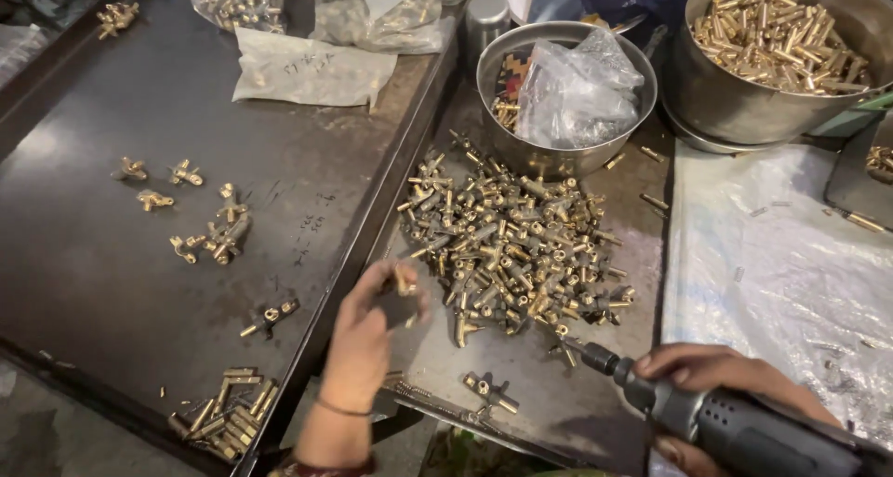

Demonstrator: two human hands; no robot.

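- The small brass fitting (403, 280) sits pinched in the fingers (386, 282) of the left hand (365, 333), raised just above the counter (549, 403) near its left edge; blur hides which way its long axis runs.
- The left fingers are closed together on the fitting, the thumb and fingertips bunched around it, with a thin band at the wrist.
- The power driver (735, 426) lies to the right of the fitting, its dark nose and bit pointing up and left along a slanted line toward the held piece; the bit tip is near the fitting but apart from it.
- The right hand (721, 375) is wrapped tight around the driver body at the counter's near right corner, fingers clamped on the grip.
- The left hand is the one at the fitting; the right hand is well off to the side of it.
- Just beyond the fitting, toward the far edge, spreads a heap of brass fittings (516, 245), its near fringe close to the fingertips.
- One loose fitting (491, 393) lies on the counter between the two hands, by the near edge.
- Behind the heap stands a steel bowl (498, 63) holding a clear plastic bag (577, 91); a larger steel pan (735, 105) of brass pieces sits at the far right corner.
- Left of the counter, a dark metal tray (93, 263) carries a few scattered fittings.
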